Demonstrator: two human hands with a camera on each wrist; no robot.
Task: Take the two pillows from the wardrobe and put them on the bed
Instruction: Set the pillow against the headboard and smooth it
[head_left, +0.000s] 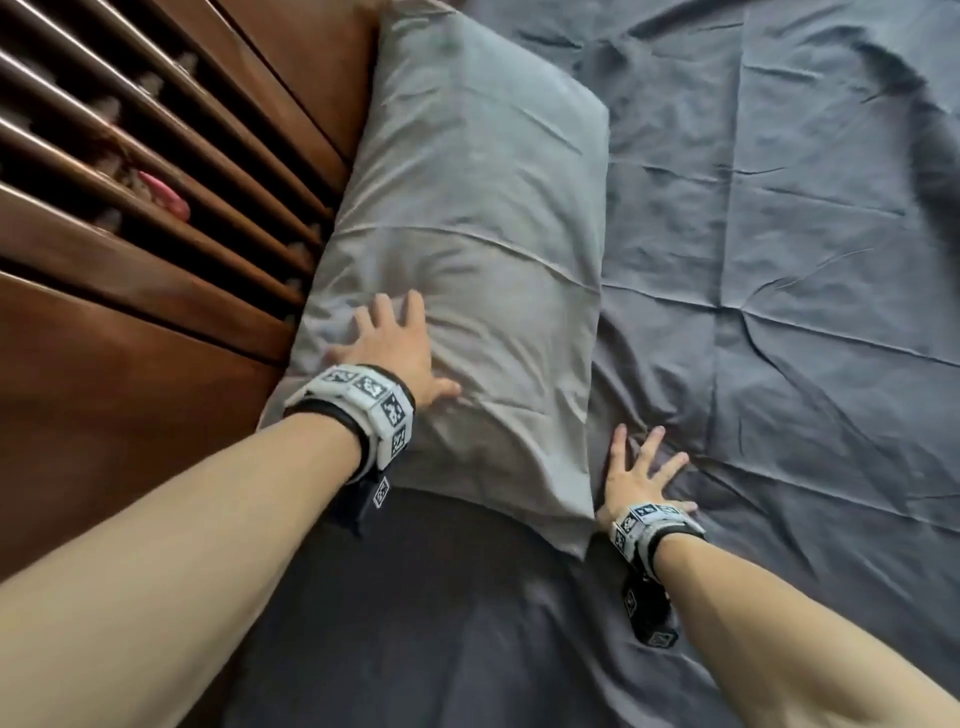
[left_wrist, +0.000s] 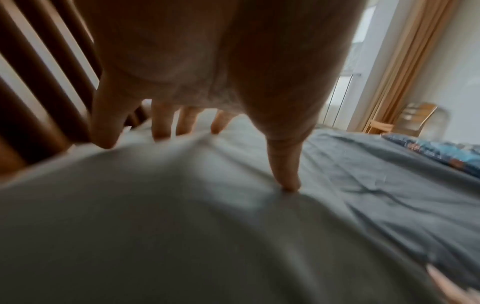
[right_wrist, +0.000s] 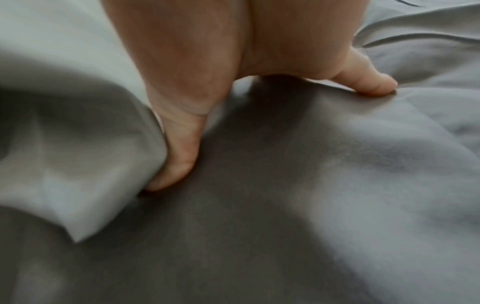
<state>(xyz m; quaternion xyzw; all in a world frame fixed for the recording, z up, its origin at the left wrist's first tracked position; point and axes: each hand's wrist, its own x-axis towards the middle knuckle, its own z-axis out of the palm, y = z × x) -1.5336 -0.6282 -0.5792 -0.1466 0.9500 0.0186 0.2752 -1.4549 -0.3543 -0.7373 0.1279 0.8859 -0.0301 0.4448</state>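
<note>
A light grey pillow (head_left: 467, 249) lies lengthwise on the bed (head_left: 779, 260), along the wooden headboard (head_left: 156, 234). My left hand (head_left: 395, 348) lies flat on the pillow's near end with fingers spread, pressing into the fabric (left_wrist: 155, 205). My right hand (head_left: 641, 475) rests open on the dark grey sheet, just right of the pillow's near corner (right_wrist: 78, 185); its thumb touches that corner. Only one pillow is in sight.
The slatted dark wood headboard runs along the left. The crumpled grey sheet (right_wrist: 311, 205) spreads to the right. In the left wrist view a blue patterned cloth (left_wrist: 441, 152) lies at the bed's far side, with a curtain (left_wrist: 405, 61) and a chair (left_wrist: 415, 121) beyond.
</note>
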